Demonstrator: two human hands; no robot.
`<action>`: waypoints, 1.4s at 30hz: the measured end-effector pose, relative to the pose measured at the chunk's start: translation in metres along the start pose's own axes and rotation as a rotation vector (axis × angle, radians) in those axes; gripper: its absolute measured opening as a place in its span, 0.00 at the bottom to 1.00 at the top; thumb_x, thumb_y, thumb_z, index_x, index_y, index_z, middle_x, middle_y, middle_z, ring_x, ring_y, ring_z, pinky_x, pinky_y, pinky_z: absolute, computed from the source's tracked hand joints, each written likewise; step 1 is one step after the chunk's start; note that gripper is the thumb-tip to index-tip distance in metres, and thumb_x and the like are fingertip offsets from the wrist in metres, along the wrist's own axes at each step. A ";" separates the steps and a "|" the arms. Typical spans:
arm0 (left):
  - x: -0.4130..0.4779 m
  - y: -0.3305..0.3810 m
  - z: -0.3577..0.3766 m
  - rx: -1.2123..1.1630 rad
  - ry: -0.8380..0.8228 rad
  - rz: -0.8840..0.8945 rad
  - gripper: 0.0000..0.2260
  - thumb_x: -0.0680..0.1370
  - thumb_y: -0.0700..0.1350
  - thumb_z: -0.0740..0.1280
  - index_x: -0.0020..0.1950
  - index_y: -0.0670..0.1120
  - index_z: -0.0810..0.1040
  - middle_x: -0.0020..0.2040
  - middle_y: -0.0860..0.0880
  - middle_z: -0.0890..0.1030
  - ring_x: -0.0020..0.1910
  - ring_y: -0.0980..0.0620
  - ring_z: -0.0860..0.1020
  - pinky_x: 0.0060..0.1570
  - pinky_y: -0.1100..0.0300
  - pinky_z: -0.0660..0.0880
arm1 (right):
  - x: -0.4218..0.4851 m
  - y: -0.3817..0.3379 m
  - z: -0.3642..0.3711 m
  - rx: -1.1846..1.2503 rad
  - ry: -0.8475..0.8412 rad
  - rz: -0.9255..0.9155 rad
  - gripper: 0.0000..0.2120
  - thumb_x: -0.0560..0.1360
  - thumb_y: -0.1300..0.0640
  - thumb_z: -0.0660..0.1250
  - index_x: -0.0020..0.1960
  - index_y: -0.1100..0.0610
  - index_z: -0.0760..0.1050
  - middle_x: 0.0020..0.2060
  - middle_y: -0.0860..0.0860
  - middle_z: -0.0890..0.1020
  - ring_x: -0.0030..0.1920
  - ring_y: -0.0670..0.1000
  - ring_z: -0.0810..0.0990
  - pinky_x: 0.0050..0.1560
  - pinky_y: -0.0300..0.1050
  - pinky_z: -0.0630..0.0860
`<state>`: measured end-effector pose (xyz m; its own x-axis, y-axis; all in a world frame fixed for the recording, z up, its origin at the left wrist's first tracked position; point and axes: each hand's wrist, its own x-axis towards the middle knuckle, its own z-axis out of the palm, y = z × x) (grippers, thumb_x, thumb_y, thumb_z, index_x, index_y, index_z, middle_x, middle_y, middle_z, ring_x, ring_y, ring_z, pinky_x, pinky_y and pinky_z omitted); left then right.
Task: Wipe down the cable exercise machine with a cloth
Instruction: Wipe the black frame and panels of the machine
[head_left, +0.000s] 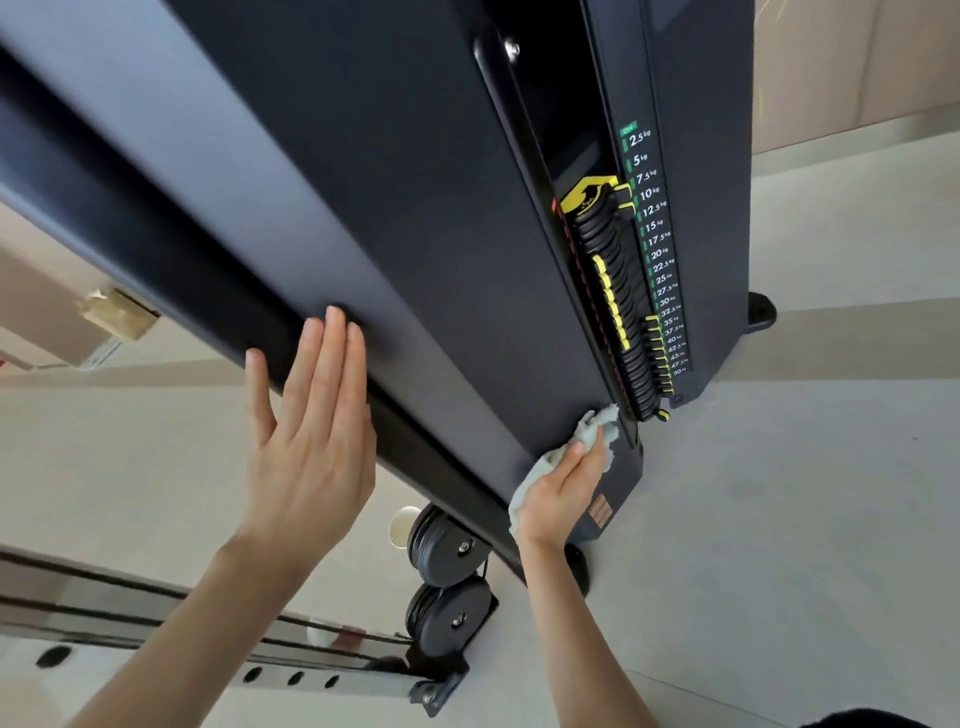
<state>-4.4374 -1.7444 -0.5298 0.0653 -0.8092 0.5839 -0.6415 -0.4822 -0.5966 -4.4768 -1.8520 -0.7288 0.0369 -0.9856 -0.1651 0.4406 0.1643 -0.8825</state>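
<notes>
The cable exercise machine (415, 208) is a tall dark tower filling the upper half of the view. Its weight stack (623, 312) with yellow selector tabs and a kg scale runs down a slot on the right. My left hand (311, 431) lies flat and open against the tower's left edge, fingers together and pointing up. My right hand (563, 493) presses a pale grey cloth (592, 431) onto the lower part of the dark panel, just left of the bottom of the weight stack. The cloth bunches out above and below my fingers.
Two black cable pulleys (447, 577) hang below the tower, fixed to a silver rail (208, 639) with holes at the lower left. The floor (805, 519) is light grey. A machine foot (761, 312) sticks out at the right. A small taped object (117, 312) sits at the left.
</notes>
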 end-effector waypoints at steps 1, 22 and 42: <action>0.001 -0.001 -0.001 0.010 -0.005 0.007 0.26 0.79 0.37 0.58 0.77 0.35 0.58 0.77 0.37 0.60 0.77 0.43 0.54 0.75 0.41 0.45 | -0.001 -0.002 0.004 0.011 0.007 0.002 0.23 0.81 0.51 0.50 0.71 0.59 0.64 0.66 0.55 0.71 0.67 0.50 0.70 0.68 0.43 0.66; 0.032 -0.049 -0.044 0.006 0.108 -0.202 0.27 0.79 0.41 0.60 0.77 0.38 0.60 0.77 0.39 0.61 0.79 0.45 0.49 0.76 0.42 0.44 | 0.022 -0.210 0.097 -0.544 -0.584 -1.572 0.19 0.84 0.52 0.53 0.73 0.57 0.61 0.73 0.60 0.58 0.75 0.61 0.55 0.69 0.64 0.62; 0.004 -0.020 -0.019 -0.026 0.065 -0.196 0.30 0.77 0.39 0.62 0.78 0.38 0.57 0.78 0.43 0.58 0.78 0.44 0.52 0.76 0.43 0.46 | 0.054 -0.199 0.072 -0.685 -0.688 -2.043 0.19 0.80 0.55 0.64 0.68 0.59 0.68 0.71 0.57 0.66 0.72 0.59 0.62 0.75 0.58 0.51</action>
<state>-4.4387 -1.7322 -0.5051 0.1414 -0.6770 0.7222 -0.6412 -0.6185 -0.4542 -4.4983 -1.9413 -0.5306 0.3539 0.3630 0.8619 0.0115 -0.9232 0.3841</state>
